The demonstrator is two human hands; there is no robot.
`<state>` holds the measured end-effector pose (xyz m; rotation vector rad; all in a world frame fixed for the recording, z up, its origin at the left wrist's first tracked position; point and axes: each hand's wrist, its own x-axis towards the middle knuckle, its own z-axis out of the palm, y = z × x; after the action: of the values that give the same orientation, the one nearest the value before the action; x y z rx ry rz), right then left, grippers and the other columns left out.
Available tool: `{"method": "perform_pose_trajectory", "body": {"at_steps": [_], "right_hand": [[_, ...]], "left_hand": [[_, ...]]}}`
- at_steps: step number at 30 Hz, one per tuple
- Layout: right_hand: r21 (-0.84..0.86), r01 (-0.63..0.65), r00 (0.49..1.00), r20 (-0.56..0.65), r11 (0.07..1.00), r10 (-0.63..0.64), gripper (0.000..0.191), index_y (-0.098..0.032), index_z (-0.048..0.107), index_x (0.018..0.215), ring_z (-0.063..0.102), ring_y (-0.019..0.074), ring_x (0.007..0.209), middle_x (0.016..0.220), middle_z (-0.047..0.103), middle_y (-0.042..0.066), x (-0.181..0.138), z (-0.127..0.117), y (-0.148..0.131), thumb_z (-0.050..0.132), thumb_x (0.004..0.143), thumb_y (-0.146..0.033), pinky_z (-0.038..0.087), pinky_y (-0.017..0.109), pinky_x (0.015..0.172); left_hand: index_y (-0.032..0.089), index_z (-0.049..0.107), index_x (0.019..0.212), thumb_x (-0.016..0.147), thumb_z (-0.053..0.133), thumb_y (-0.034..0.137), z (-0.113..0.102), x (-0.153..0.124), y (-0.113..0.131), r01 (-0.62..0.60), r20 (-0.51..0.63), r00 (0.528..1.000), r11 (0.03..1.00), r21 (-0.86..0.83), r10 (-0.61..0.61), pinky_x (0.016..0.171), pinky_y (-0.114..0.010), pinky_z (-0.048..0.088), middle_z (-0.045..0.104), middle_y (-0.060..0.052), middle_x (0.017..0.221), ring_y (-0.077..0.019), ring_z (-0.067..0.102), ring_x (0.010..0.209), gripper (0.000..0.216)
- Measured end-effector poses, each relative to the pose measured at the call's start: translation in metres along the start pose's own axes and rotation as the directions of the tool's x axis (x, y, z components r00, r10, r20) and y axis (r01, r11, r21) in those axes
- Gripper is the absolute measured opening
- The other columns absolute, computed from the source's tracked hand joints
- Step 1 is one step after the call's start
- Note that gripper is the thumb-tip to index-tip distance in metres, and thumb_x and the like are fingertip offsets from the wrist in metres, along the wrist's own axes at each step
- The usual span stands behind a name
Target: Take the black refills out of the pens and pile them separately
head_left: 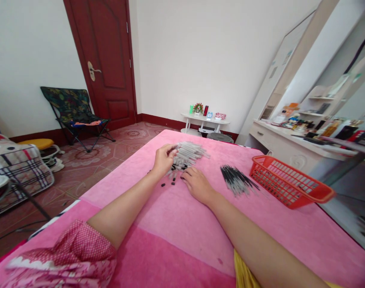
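My left hand [164,161] is closed at the left edge of a heap of thin whitish-grey tubes [192,151], which look like pen barrels. Its fingertips are pinched together, and what they hold is too small to make out. My right hand [198,185] rests low over the cloth, its fingers bent around a small black cap [182,177] at the fingertips. Several loose black caps [173,183] lie between and below both hands. Farther right is a pile of similar tubes with black ends [236,180], apart from my hands.
A pink cloth [170,228] covers the table. An orange-red plastic basket [290,182] stands at its right side. Beyond the far edge is a low white table [204,119] with small items. A dresser [302,140] with bottles is at right, a folding chair [71,106] at left.
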<state>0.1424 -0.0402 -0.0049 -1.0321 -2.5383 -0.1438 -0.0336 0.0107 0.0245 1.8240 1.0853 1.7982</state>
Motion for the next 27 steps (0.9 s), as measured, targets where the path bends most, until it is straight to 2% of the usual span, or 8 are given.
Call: {"method": "perform_pose_trajectory", "body": {"at_steps": [3,6,9,13,16,22,27], "right_hand": [[0.001,-0.093,0.994,-0.051,0.996,0.093,0.017,-0.018,0.062,0.1,0.045,0.0195,0.101,0.103,0.056,0.008,-0.006,-0.003,0.005,0.05,0.088,-0.019,0.035,0.036,0.089],[-0.014,-0.096,0.99,-0.109,0.995,0.094,0.023,-0.019,0.062,0.106,0.041,0.0225,0.109,0.112,0.055,0.009,-0.006,-0.01,-0.005,0.057,0.084,-0.019,0.031,0.04,0.094],[0.01,-0.013,0.996,-0.093,1.0,0.014,0.03,-0.019,0.059,0.114,0.041,0.0216,0.107,0.114,0.055,0.009,0.0,-0.014,-0.027,0.052,0.085,-0.014,0.034,0.038,0.091],[0.071,0.192,0.981,0.019,0.979,-0.193,0.031,-0.022,0.059,0.113,0.043,0.0191,0.104,0.109,0.057,0.007,0.012,-0.006,-0.056,0.043,0.089,-0.01,0.035,0.034,0.088],[0.098,0.216,0.973,0.055,0.971,-0.222,0.03,-0.022,0.062,0.107,0.044,0.0184,0.103,0.105,0.058,0.006,0.019,0.004,-0.065,0.044,0.088,-0.008,0.036,0.033,0.087],[0.055,0.109,0.993,0.035,0.992,-0.111,0.026,-0.016,0.063,0.092,0.047,0.0176,0.094,0.093,0.058,0.007,0.018,0.008,-0.05,0.045,0.082,0.0,0.037,0.028,0.079],[-0.007,0.014,1.0,-0.01,1.0,-0.014,0.028,-0.017,0.064,0.095,0.048,0.0183,0.093,0.095,0.06,0.007,0.003,-0.002,-0.024,0.045,0.082,-0.001,0.038,0.03,0.08]], "left_hand": [[0.014,0.068,0.094,0.076,0.053,0.015,0.0,-0.004,-0.001,-0.026,0.016,1.0,0.999,0.035,0.025,0.069,-0.026,0.049,0.066,-0.006,0.085,-0.0136,0.06,0.071,0.024],[0.015,0.068,0.093,0.077,0.052,0.016,0.0,-0.006,0.0,-0.039,0.013,0.999,0.998,0.046,0.038,0.07,-0.026,0.049,0.065,-0.005,0.084,-0.014,0.061,0.073,0.023],[0.015,0.068,0.092,0.076,0.052,0.015,-0.002,-0.005,0.004,-0.042,-0.003,0.999,0.998,0.049,0.042,0.07,-0.026,0.049,0.065,-0.005,0.082,-0.0138,0.06,0.073,0.022],[0.014,0.067,0.092,0.076,0.053,0.016,-0.002,-0.003,0.009,-0.021,-0.036,0.999,1.0,0.017,0.022,0.066,-0.025,0.049,0.066,-0.005,0.084,-0.0133,0.06,0.07,0.021],[0.014,0.067,0.093,0.077,0.053,0.017,-0.002,-0.002,0.008,-0.013,-0.037,0.999,1.0,0.003,0.013,0.065,-0.025,0.049,0.066,-0.005,0.084,-0.0133,0.06,0.07,0.022],[0.014,0.067,0.097,0.078,0.053,0.016,0.002,-0.005,0.0,-0.059,0.025,0.998,0.997,0.056,0.058,0.07,-0.027,0.049,0.066,-0.006,0.087,-0.0145,0.06,0.074,0.024],[0.017,0.067,0.098,0.08,0.05,0.014,0.002,-0.017,0.001,-0.148,0.117,0.985,0.965,0.214,0.125,0.077,-0.029,0.048,0.066,-0.006,0.089,-0.0168,0.06,0.083,0.025]]}}
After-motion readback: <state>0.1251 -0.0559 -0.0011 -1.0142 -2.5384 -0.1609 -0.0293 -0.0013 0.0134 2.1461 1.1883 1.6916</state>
